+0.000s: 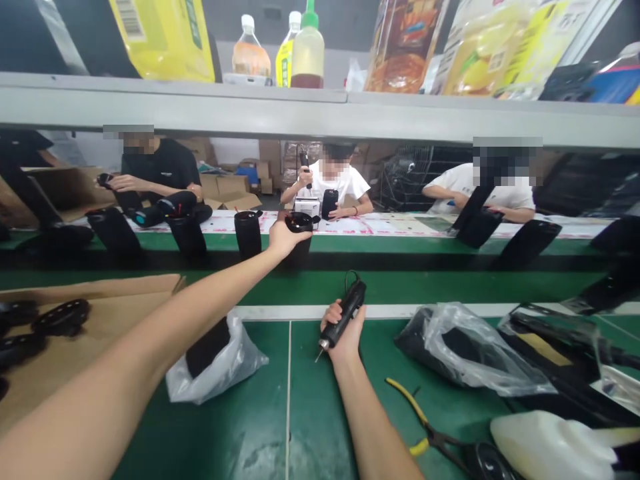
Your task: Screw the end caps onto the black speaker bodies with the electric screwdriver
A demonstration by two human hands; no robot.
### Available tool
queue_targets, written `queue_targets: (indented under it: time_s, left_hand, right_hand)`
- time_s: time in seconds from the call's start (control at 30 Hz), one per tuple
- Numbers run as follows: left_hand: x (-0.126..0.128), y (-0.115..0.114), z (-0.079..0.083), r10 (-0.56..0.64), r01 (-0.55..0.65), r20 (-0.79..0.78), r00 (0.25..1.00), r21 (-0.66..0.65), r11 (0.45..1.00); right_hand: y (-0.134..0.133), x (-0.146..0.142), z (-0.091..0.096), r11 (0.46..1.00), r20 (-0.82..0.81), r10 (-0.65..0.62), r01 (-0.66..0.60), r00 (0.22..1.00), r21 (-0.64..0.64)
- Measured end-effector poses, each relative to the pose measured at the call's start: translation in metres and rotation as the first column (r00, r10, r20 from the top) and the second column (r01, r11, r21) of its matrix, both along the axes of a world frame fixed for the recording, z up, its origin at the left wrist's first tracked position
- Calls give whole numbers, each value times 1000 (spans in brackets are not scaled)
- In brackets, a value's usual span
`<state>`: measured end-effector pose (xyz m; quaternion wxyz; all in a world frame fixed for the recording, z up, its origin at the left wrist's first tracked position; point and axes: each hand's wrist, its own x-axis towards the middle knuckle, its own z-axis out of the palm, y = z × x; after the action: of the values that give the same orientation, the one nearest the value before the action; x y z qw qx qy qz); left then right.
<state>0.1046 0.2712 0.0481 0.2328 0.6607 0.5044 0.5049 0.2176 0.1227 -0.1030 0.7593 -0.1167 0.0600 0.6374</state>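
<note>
My left hand stretches far forward, its fingers around the top of a black cylindrical housing standing at the raised green ledge. Another black cylinder stands just left of it. Over the green table, my right hand is closed around a black electric screwdriver. Its thin bit points down and toward me, apart from any part, and a cord loops from its far end. To the right of my right forearm lie yellow-handled pliers.
An open cardboard box with black parts is at left, beside a plastic bag. At right lie another bag and a white bottle. A shelf with bottles crosses overhead. Several co-workers sit opposite.
</note>
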Motion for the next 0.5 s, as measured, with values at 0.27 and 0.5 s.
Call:
queue_targets:
  time_s: [0.27,0.5]
  left_hand:
    - [18,65,-20,109,-116,-158,981,-38,993]
    - [-41,92,-17,281,-283,-262,923,30,959]
  right_hand:
    - [11,-3,-3,996,91,-13,21,996,-87]
    - [14,-7,-11,996,176,10,6,984,-92]
